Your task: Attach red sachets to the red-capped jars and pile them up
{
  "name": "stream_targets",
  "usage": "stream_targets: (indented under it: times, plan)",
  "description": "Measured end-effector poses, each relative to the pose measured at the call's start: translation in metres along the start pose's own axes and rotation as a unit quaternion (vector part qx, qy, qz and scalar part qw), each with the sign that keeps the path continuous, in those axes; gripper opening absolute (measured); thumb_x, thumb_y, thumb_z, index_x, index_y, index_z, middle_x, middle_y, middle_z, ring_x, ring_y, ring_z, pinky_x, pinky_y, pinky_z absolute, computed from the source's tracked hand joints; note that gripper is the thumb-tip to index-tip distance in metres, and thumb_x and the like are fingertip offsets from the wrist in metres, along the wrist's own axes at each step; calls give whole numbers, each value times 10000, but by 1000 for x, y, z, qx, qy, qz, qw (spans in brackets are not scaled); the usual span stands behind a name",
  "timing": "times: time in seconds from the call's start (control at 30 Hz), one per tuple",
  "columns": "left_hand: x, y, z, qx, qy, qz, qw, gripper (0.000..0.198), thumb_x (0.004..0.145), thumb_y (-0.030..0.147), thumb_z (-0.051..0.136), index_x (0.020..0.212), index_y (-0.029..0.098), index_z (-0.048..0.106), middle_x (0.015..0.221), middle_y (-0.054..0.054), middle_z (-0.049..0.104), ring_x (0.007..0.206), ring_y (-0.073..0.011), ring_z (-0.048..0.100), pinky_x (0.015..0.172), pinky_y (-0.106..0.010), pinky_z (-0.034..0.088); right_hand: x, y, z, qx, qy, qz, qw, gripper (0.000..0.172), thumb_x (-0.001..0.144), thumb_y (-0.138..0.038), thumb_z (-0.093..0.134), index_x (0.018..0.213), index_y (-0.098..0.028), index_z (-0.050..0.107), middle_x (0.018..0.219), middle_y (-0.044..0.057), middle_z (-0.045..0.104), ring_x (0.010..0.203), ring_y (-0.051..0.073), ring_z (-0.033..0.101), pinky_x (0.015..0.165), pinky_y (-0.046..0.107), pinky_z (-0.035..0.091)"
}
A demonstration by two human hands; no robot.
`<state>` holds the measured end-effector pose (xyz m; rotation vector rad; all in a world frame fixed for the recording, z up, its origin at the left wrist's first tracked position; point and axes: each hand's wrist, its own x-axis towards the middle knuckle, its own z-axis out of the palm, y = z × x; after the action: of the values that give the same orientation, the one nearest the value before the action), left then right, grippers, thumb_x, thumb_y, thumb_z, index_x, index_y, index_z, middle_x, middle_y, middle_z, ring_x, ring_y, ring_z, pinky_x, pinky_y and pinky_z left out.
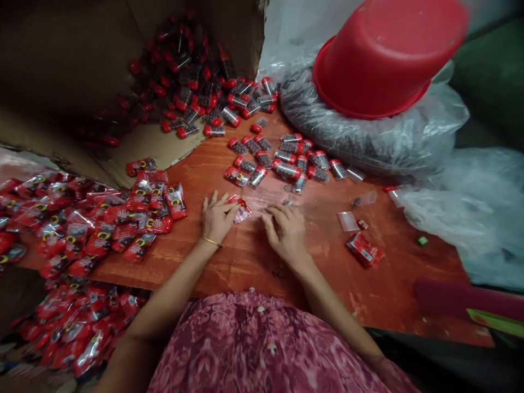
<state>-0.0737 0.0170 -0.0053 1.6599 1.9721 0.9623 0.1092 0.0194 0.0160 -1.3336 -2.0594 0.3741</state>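
My left hand (216,219), with a thin bangle at the wrist, pinches the edge of a small red printed plastic packet (242,212) just above the table. To its right, my right hand (285,232) hovers low over the tabletop with its fingers bent and the thumb a little apart. I see nothing held in it. Beyond both hands lie several small clear bottles with red caps and dark contents (286,169). Among them is one filled red packet (236,176). A partly hidden small clear object (289,202) sits just past my right fingertips.
Filled red packets (100,237) are heaped at the left, with more below the table edge (88,322). A cardboard box (61,71) spills capped bottles (196,71). An upturned red tub (376,60) rests on a plastic bag (339,136). Flat red packets (365,250) lie right.
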Motion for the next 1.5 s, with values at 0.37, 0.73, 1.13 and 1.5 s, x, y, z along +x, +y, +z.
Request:
stream_targets:
  times: [0.37, 0.73, 1.13, 1.5]
  plan:
    - [-16, 41, -17, -267, 44, -94, 958, 396, 681, 369, 684, 1051, 229, 658, 1171, -80, 633, 1157, -247, 517, 1011, -397, 338, 18, -22, 31, 369, -26, 175, 912, 328, 803, -460, 468, 613, -193, 486, 564, -28, 451, 548, 108, 410, 538, 237, 345]
    - [-25, 57, -15, -586, -156, -372, 703, 340, 580, 419, 759, 795, 179, 651, 765, -27, 690, 677, -136, 637, 620, -249, 499, 0, -28, 27, 311, 38, 148, 938, 283, 865, -382, 397, 666, -207, 492, 642, 5, 505, 617, 134, 457, 613, 265, 389]
    - [-14, 54, -17, -556, -76, -379, 736, 257, 507, 272, 814, 680, 141, 674, 625, -2, 683, 535, -89, 603, 524, -183, 477, 27, 65, -44, -25, -127, -86, 988, 385, 791, -157, 459, 1168, -167, 537, 1242, 113, 543, 1122, 260, 465, 918, 431, 369]
    - [-14, 59, -19, -583, -103, -385, 708, 188, 636, 253, 745, 722, 135, 627, 618, 9, 649, 531, -82, 585, 504, -184, 481, -8, 59, -38, 114, -165, -8, 980, 270, 882, -354, 418, 959, -169, 599, 847, 79, 640, 757, 187, 564, 696, 318, 427]
